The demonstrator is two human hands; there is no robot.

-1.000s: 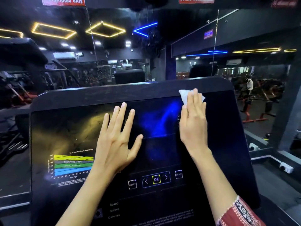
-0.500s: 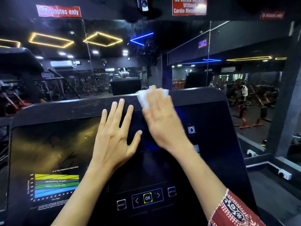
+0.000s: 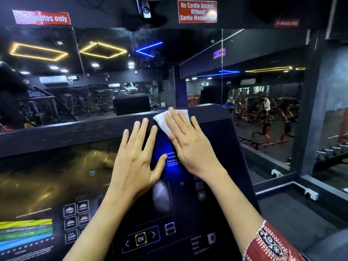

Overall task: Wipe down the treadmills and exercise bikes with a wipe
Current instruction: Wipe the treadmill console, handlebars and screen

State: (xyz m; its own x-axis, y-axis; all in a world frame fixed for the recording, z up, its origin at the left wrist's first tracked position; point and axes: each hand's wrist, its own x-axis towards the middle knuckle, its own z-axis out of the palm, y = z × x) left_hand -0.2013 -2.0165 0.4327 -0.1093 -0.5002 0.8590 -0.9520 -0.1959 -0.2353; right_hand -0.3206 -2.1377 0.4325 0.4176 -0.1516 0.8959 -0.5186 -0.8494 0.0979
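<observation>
Wipe [image 3: 162, 122] lies under the right grip [image 3: 188, 146], fingers straight and spread, at the console's [image 3: 56, 134] top edge; half of it is hidden. Left grip [image 3: 135, 164] presses flat just beside, fingers apart. Console lettering is blurred; its left side is cut off.

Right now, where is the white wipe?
In the head view, the wipe lies under the flat fingers of the right hand, near the top edge of the treadmill console, just right of the left hand.
</observation>
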